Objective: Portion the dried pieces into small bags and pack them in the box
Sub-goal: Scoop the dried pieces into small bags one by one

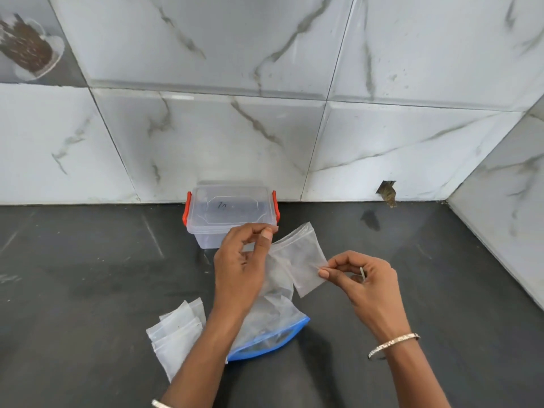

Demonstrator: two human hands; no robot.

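A clear plastic box with red side clips stands lidded against the tiled wall. In front of it my left hand pinches the top of a small clear bag, while my right hand pinches that bag's lower right corner. The bag hangs tilted between both hands, above the counter. Under it lies a larger clear bag with a blue zip edge, and dark pieces show faintly inside. Several empty small bags lie fanned to the left of my left forearm.
The dark counter meets marble-patterned wall tiles behind and a side wall on the right. A small hole in the wall with debris sits at counter level, right of the box. A picture tile is at upper left.
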